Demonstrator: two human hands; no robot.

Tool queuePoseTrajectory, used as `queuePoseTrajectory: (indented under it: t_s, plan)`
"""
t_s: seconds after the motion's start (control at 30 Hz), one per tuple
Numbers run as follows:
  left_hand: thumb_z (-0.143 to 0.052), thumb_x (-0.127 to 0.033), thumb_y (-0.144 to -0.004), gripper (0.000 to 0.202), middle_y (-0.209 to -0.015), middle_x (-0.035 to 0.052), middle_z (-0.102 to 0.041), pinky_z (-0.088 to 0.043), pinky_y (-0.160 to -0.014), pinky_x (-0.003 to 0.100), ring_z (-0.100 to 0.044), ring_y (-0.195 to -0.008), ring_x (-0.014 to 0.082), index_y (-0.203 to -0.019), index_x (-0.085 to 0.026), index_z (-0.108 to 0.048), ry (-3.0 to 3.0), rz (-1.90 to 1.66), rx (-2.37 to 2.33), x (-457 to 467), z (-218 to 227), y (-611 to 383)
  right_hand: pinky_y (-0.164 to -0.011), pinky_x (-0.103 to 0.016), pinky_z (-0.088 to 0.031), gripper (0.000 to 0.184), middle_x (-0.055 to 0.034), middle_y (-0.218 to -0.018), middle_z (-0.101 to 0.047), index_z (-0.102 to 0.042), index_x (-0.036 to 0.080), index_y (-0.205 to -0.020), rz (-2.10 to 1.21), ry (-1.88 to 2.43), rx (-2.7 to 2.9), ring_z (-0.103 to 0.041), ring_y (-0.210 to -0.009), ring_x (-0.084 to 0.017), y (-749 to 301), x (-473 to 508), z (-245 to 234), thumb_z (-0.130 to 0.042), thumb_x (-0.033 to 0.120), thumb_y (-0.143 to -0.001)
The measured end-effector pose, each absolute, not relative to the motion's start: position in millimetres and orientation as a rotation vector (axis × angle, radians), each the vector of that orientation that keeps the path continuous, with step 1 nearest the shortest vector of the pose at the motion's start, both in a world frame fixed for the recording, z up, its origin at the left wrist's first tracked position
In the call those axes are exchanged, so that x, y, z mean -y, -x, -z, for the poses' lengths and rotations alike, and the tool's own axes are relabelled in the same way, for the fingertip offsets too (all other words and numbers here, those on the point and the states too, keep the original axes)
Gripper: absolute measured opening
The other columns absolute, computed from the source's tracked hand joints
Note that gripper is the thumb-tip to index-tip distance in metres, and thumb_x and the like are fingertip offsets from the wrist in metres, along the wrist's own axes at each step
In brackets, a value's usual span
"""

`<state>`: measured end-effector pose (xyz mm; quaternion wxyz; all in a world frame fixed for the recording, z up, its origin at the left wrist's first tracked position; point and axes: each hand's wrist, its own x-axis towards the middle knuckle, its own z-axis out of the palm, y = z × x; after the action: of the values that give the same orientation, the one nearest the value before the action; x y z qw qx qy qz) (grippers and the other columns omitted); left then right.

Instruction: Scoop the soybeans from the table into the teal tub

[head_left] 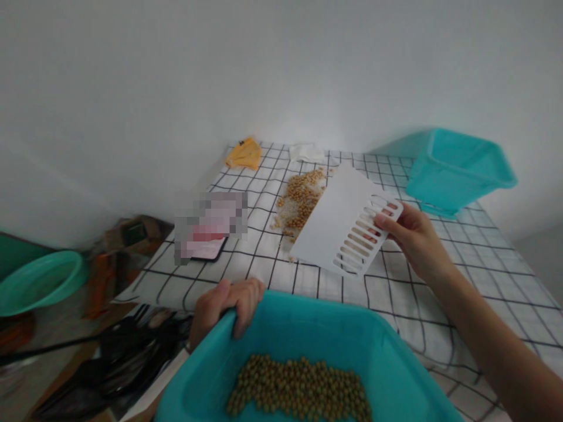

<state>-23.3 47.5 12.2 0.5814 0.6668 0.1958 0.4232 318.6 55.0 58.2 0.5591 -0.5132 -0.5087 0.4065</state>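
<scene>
My left hand (231,305) is closed over the back left rim of a turquoise plastic bin (316,308), low in the view. Inside the bin lies a layer of round, greenish-brown beans (299,387). With thumb and fingers, my right hand (409,234) grips the slotted end of a thin white plastic board (338,217), held tilted over the table. The board's far edge is beside a pile of yellow beans (299,211) mixed with small pale grains, and hides part of it.
A second turquoise bin (444,176) stands at the back right of the checked tablecloth (264,258). A phone (211,228), partly blurred, lies left; a yellow cloth (244,153) and white tissue (307,153) lie near the wall. A green basin (44,281) and black bags (118,357) sit lower left.
</scene>
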Motion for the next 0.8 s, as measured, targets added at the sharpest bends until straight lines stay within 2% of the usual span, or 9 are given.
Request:
queuePoseTrajectory:
  t_s: [0.3,0.53,0.8]
  plan:
    - [-0.017,-0.040,-0.109,0.069,-0.046,0.0009,-0.050,-0.043,-0.070,0.040,-0.047,-0.049,0.0190,-0.052,-0.021,-0.051,-1.591,-0.968,-0.413,-52.2,-13.3,26.4,-0.071,-0.036,-0.064,0.029,-0.0048,-0.092,-0.079,-0.073,0.022,-0.096,-0.995,1.191,1.264,-0.076,-0.083,-0.024,-318.2,-56.1,-54.6,-0.082,0.045,-0.081]
    - [-0.019,-0.040,-0.109,0.070,-0.047,0.0026,-0.055,-0.045,-0.068,0.041,-0.049,-0.049,0.0200,-0.051,-0.021,-0.053,-1.611,-0.981,-0.399,-52.1,-14.0,25.4,-0.073,-0.036,-0.064,0.027,-0.0046,-0.093,-0.080,-0.073,0.023,-0.096,-1.016,1.170,1.300,-0.077,-0.083,-0.024,-314.8,-56.0,-56.1,-0.082,0.044,-0.081]
    - [-0.020,-0.040,-0.109,0.070,-0.045,0.0019,-0.053,-0.044,-0.069,0.041,-0.047,-0.047,0.0188,-0.049,-0.021,-0.050,-1.585,-1.011,-0.437,-49.9,-15.0,22.9,-0.074,-0.037,-0.064,0.023,-0.0040,-0.094,-0.079,-0.072,0.024,-0.099,-0.895,1.177,1.260,-0.076,-0.083,-0.023,-317.1,-56.0,-55.8,-0.078,0.042,-0.086]
